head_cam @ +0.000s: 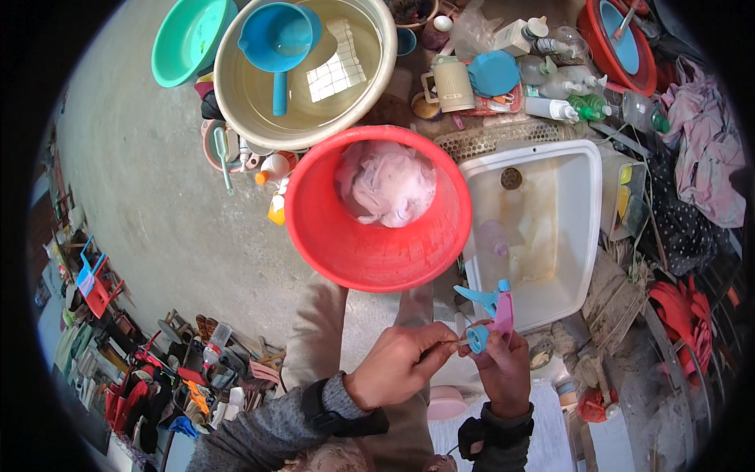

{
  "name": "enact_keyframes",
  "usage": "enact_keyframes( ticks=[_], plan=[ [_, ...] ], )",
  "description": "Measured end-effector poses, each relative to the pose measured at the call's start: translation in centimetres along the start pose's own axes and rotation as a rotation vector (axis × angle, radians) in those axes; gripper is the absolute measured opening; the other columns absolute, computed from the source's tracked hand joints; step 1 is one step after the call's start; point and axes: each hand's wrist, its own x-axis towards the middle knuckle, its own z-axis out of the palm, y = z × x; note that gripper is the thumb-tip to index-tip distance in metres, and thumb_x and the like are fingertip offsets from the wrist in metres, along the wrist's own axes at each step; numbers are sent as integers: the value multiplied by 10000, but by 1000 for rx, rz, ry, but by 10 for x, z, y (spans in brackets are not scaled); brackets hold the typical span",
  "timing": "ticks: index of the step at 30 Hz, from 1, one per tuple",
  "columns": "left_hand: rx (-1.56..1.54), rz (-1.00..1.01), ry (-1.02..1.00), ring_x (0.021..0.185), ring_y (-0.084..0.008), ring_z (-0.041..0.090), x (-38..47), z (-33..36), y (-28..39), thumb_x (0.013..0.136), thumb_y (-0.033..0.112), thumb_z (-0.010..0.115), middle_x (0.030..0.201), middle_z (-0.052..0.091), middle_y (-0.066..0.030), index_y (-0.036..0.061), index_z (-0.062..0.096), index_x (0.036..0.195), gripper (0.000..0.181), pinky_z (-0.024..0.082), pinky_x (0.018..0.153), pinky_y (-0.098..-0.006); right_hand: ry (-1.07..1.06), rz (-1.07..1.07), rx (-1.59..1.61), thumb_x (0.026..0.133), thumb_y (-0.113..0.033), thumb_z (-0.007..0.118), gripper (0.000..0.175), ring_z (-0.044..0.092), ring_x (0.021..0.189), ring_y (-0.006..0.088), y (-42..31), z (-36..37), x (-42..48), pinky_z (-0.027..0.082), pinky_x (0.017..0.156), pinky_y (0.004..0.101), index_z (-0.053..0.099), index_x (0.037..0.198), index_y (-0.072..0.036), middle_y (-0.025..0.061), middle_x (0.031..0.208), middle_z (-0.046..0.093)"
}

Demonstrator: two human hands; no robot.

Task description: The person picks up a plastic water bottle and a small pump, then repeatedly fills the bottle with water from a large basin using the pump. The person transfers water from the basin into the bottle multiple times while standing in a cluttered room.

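Observation:
My right hand [503,371] is closed around a pink and blue trigger spray head [502,310], its blue screw collar facing left. With thumb and fingertips, my left hand [407,360] pinches the thin dip tube [466,342] that comes out of that collar. Just beyond my hands stands a large red plastic basin [377,259] holding pale pink wet cloth [386,183] in sudsy water. A translucent pinkish bottle [492,237] lies in the white sink [531,248] to the right of the red basin.
Behind the red basin is a big cream tub [236,112] of water with a blue dipper [277,44] in it. Several spray bottles [566,82] crowd the back right. Red rubber gloves [687,324] hang at the right. Shoes and clutter [194,377] line the left.

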Motion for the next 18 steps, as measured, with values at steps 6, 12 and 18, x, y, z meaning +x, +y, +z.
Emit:
enact_keyframes(
  ticks=[6, 12, 18],
  plan=[
    [24, 47, -34, 634, -171, 566, 11, 10, -13, 907, 64, 581, 745, 611, -133, 7, 642, 992, 119, 466, 617, -301, 50, 6, 63, 947, -171, 573, 247, 627, 783, 190, 10, -12, 1, 524, 696, 335, 566, 1103, 21, 139, 980, 651],
    [24, -19, -77, 779, -298, 646, 49, 33, -38, 919, 231, 606, 859, 656, -179, -25, 560, 1150, 348, 500, 690, -370, 209, -76, 216, 971, -209, 533, 252, 625, 730, 192, 27, -62, 7, 516, 656, 316, 533, 1131, -15, 163, 1001, 656],
    [37, 8, 135, 967, -240, 626, 89, 57, -78, 939, 215, 592, 1078, 601, -159, -15, 490, 1216, 374, 511, 813, -349, 590, -318, 214, 978, -224, 525, 258, 662, 890, 226, 17, -149, 7, 552, 791, 316, 524, 1136, -20, 155, 1020, 649]
  ],
)
